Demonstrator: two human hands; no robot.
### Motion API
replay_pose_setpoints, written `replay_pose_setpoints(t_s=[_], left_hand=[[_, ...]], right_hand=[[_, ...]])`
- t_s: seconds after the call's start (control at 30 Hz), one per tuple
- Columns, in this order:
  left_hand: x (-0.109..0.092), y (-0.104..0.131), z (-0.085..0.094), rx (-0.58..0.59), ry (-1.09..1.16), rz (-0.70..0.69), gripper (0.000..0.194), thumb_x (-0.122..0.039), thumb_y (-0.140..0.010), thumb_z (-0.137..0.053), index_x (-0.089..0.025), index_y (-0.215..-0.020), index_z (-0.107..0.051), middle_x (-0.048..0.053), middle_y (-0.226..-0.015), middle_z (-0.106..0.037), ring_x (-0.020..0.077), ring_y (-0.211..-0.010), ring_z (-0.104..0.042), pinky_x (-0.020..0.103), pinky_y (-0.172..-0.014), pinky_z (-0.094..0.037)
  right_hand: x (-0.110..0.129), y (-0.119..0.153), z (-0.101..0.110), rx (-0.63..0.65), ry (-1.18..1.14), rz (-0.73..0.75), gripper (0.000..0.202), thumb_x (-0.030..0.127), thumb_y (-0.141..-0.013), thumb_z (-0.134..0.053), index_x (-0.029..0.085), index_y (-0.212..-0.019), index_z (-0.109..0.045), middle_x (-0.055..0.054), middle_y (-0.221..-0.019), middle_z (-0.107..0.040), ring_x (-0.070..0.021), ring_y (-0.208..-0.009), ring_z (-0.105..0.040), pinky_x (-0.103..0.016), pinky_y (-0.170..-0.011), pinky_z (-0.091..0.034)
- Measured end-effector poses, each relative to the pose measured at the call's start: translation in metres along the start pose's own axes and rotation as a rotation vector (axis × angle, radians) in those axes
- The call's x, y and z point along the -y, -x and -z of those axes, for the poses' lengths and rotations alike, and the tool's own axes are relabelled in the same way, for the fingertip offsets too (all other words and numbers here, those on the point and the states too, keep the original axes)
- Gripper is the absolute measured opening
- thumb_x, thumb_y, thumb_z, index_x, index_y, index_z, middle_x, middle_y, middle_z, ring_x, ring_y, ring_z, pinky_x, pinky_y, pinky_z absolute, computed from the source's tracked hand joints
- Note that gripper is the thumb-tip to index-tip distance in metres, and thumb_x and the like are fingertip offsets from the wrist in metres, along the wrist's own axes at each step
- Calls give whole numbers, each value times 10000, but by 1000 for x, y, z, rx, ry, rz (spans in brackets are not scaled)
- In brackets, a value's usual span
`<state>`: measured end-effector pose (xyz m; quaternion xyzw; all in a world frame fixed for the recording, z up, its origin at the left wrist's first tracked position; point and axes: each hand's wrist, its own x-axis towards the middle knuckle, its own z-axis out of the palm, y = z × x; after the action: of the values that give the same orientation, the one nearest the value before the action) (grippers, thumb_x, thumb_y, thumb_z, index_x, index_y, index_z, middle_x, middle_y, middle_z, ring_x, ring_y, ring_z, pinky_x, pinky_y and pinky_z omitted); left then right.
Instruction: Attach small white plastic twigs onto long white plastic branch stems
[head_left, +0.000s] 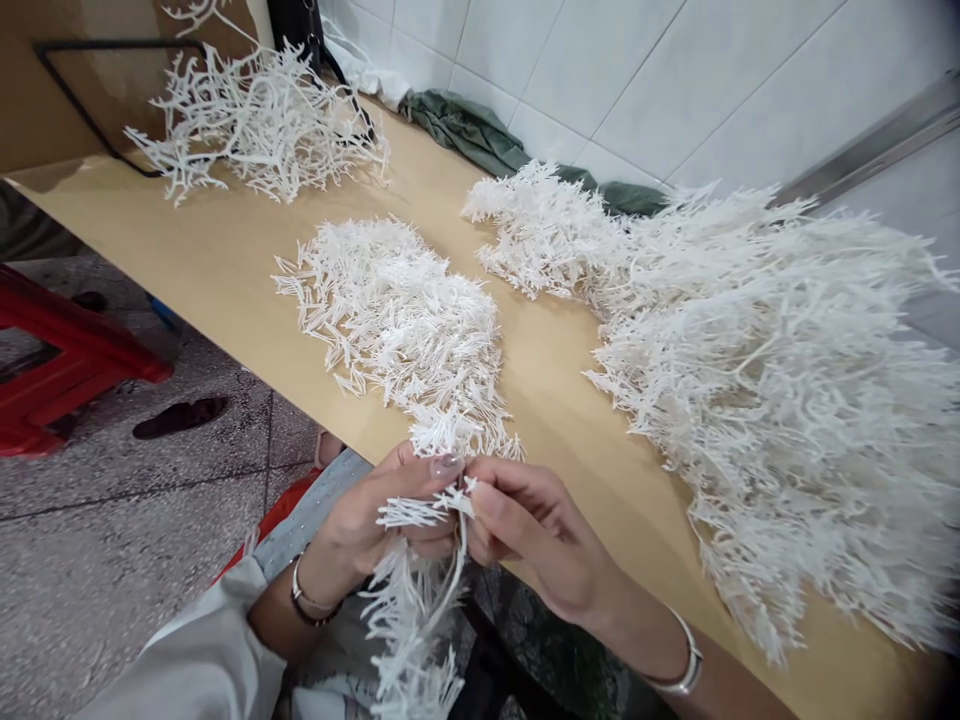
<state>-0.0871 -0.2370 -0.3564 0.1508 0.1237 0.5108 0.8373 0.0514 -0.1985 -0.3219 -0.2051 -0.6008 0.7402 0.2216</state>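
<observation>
My left hand [386, 505] is closed around a white, branching artificial-plant stem [416, 620], which hangs down over my lap with its fine tips spread. Small white sprigs [409, 513] stick out over the fingers of this hand. Fingertips of my right hand [529, 525] pinch at the stem's upper end, close against the left thumb. The exact point of contact is partly hidden by the fingers. Just beyond both hands, a heap of short white sprigs [397, 300] lies on the tan table [555, 365].
A large pile of long white stems [772, 400] covers the table's right side. Bare, twig-like white stems [262, 125] lie at the far left by a black metal frame [82, 100]. Dark green cloth [469, 130] runs along the tiled wall. A red stool [67, 360] stands left, on the floor.
</observation>
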Motion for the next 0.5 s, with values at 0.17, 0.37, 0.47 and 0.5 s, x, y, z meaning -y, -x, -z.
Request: replay_pose_setpoints(t_s=[0.17,0.37,0.47,0.5], left_hand=[[-7,-3,7,108,110,3,600,-360,-763,-677,-176,-458,-194,-118,-336,-105,-17,-259,-33,113,-263,-71],[-11,-4,10,32,64,-219,578,-366,-789,-648,-177,-456,-215,-111,-373,-119,-4,-285,-71,135,-294,-124],[-5,-2,6,-109,-68,-270,509,-389,-763,-688,-157,-479,-335,-89,-416,-230,11,-350,-189,148,-358,-199],[-3,-2,6,-152,-107,-285,492,-390,-754,-699,-152,-485,-363,-83,-428,-256,15,-367,-213,156,-375,-209]], right_hand=[[-4,-1,-1,36,-161,72,303,279,-966,-441,181,-682,-411,66,-573,-320,-45,-464,-271,-205,-446,-241],[16,-4,5,-179,475,312,279,215,-953,-445,184,-677,-411,41,-625,-343,-72,-531,-348,-226,-492,-289],[15,-12,19,-371,954,442,240,161,-896,-548,172,-669,-470,41,-612,-379,-75,-550,-373,-228,-523,-298],[13,-15,25,-412,1044,451,253,171,-893,-561,169,-654,-479,43,-597,-384,-74,-538,-372,-229,-519,-291]])
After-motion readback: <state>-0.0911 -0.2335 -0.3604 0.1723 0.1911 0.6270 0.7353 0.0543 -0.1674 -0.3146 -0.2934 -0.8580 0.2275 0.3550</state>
